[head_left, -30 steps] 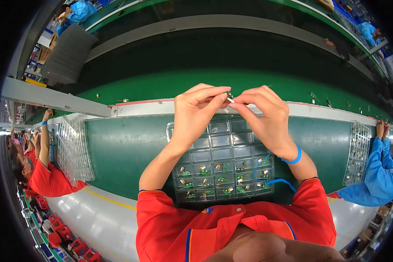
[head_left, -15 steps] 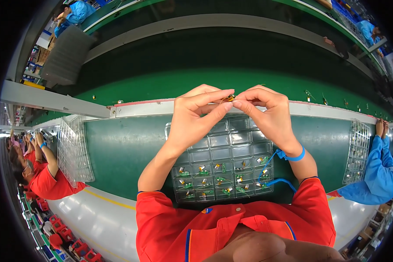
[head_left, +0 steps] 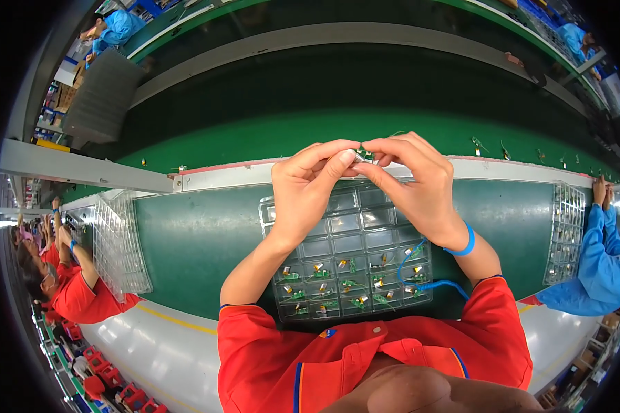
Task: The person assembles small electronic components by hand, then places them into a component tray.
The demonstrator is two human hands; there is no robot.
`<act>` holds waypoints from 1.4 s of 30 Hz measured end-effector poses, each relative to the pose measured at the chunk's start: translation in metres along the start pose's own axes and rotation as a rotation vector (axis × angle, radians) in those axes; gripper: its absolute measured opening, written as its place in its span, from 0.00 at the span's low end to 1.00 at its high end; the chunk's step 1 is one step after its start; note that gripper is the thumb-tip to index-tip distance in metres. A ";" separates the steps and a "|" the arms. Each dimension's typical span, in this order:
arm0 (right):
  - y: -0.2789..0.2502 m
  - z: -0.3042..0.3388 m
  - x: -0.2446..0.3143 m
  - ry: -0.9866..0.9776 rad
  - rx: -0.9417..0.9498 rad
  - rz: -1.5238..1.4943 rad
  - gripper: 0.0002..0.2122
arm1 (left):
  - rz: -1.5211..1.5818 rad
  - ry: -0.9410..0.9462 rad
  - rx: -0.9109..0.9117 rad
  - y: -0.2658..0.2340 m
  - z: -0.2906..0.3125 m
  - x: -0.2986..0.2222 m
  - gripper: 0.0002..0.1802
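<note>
My left hand [head_left: 310, 186] and my right hand [head_left: 413, 182] meet fingertip to fingertip above the far end of a clear compartment tray [head_left: 272, 210]. Both pinch one small green and metal part [head_left: 362, 154] between thumbs and forefingers. The tray lies on the green bench straight in front of me. Its near rows hold several small green circuit parts [head_left: 351, 286]; its far rows look bare. A blue wrist strap [head_left: 466, 244] circles my right wrist, and its blue cord [head_left: 437, 283] trails over the tray's right side.
A green conveyor belt [head_left: 255, 138] runs across beyond the bench's white rail [head_left: 220, 177], with a few small parts on it at right. Clear trays stand at left [head_left: 120, 241] and right [head_left: 565, 230]. A person in red [head_left: 69, 296] works at left, a person in blue [head_left: 599, 268] at right.
Both hands have stayed joined on the small part over the tray's far end, with only slight shifts of the fingers. Nothing else has moved.
</note>
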State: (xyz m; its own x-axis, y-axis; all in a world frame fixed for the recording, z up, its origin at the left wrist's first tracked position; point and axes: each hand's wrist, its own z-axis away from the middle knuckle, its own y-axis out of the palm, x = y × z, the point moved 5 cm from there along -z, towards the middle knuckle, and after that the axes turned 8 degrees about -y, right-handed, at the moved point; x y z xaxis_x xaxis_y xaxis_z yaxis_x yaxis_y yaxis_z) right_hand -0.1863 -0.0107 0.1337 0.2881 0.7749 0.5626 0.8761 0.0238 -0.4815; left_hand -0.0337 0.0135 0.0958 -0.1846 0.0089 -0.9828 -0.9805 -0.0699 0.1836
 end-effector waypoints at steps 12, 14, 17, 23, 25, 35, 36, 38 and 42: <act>0.002 0.004 -0.005 0.041 -0.031 -0.107 0.09 | -0.110 0.196 -0.038 0.006 0.006 -0.006 0.09; 0.002 0.004 -0.006 0.071 -0.015 -0.142 0.09 | -0.145 0.214 -0.071 0.006 0.007 -0.007 0.09; 0.005 0.006 -0.006 0.091 0.000 -0.173 0.09 | -0.151 0.128 -0.080 0.004 0.008 -0.006 0.08; 0.009 0.009 -0.012 0.179 -0.007 -0.294 0.08 | -0.021 0.107 -0.007 0.006 0.003 -0.002 0.08; 0.008 0.010 -0.017 0.247 -0.015 -0.367 0.08 | 0.029 0.076 0.030 0.010 0.002 -0.003 0.08; 0.014 0.007 -0.032 0.424 0.111 -0.631 0.09 | -0.001 0.048 0.115 0.000 -0.009 -0.006 0.08; 0.017 0.003 -0.040 0.410 0.178 -0.558 0.09 | -0.119 0.007 0.056 -0.004 -0.014 -0.007 0.08; 0.014 -0.003 -0.065 0.402 0.195 -0.388 0.10 | -0.413 0.083 -0.128 -0.035 -0.033 -0.005 0.11; 0.006 0.009 -0.122 0.362 0.258 0.130 0.09 | -0.959 0.119 -0.432 -0.109 -0.054 -0.004 0.15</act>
State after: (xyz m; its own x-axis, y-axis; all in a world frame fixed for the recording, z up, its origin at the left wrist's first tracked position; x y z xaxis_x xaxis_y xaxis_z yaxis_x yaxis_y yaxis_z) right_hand -0.2196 -0.0994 0.0568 0.5453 0.5128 0.6631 0.7126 0.1330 -0.6889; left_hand 0.0775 -0.0327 0.0787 0.6849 0.1519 -0.7126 -0.6013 -0.4345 -0.6706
